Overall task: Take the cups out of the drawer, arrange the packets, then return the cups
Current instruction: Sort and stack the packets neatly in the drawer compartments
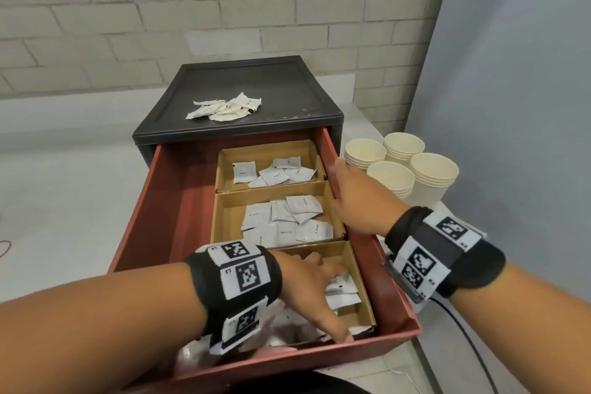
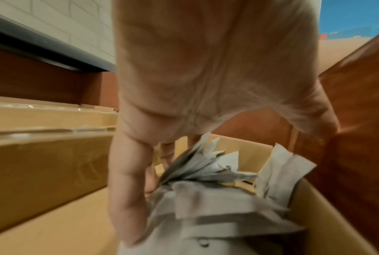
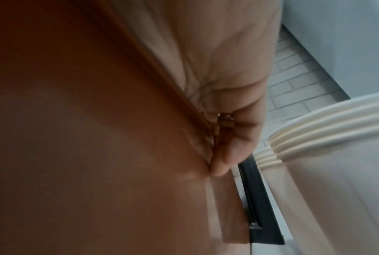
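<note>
The red drawer [image 1: 144,211] of a black cabinet [image 1: 243,80] stands pulled out. A cardboard divider [image 1: 271,189] splits its right side into three compartments of white packets [image 1: 287,221]. My left hand [image 1: 313,291] reaches into the nearest compartment, fingers and thumb spread over the packets [image 1: 343,296] there. In the left wrist view the fingers [image 2: 129,189] push down beside a fanned bundle of packets [image 2: 205,169]. My right hand [image 1: 355,195] grips the drawer's right wall, thumb inside, fingers [image 3: 227,155] against the outside [image 3: 96,138]. Several stacks of paper cups [image 1: 412,176] stand on the counter right of the drawer.
More packets [image 1: 224,107] lie in a loose heap on the cabinet top. Something clear and crumpled [image 1: 198,358] lies at the drawer's front left, blurred. A brick wall is behind, a grey-blue panel [image 1: 511,105] at the right. A black cable [image 1: 463,323] hangs from my right wrist.
</note>
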Action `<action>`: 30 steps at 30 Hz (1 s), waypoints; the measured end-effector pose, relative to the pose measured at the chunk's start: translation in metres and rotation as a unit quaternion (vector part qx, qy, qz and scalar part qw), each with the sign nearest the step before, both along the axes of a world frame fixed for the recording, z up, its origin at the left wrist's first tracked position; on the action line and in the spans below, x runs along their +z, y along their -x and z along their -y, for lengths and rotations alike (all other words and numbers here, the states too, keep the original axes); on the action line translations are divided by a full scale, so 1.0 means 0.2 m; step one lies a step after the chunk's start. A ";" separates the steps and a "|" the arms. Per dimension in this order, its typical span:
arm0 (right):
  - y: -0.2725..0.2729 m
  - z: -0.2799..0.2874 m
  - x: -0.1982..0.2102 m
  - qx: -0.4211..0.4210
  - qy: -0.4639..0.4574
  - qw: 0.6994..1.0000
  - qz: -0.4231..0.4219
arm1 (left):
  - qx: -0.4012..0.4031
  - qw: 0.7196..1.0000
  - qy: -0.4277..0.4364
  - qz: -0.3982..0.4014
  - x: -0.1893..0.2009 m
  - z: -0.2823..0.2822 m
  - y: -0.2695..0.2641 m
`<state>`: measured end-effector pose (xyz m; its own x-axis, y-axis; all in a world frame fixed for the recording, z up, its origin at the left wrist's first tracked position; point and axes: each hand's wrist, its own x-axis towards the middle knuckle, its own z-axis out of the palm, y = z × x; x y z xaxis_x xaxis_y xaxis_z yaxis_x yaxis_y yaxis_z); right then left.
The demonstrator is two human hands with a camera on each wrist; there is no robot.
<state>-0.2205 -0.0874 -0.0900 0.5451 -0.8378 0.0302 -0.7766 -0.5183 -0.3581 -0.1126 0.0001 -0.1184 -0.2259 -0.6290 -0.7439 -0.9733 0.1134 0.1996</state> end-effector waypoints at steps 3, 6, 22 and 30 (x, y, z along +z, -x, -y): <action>0.00 0.00 -0.04 -0.011 0.019 1.000 0.022 | 0.010 1.000 0.021 -0.015 -0.02 0.01 0.05; 0.01 0.00 -0.04 -0.013 0.027 0.999 0.026 | 0.060 0.996 0.011 -0.072 -0.02 0.01 0.08; 0.03 0.01 -0.05 -0.008 0.014 0.998 0.063 | -0.036 0.996 -0.030 -0.079 -0.05 0.03 0.04; 0.03 -0.01 -0.03 -0.009 0.006 0.999 0.050 | 0.016 0.990 -0.033 -0.134 -0.03 0.05 -0.01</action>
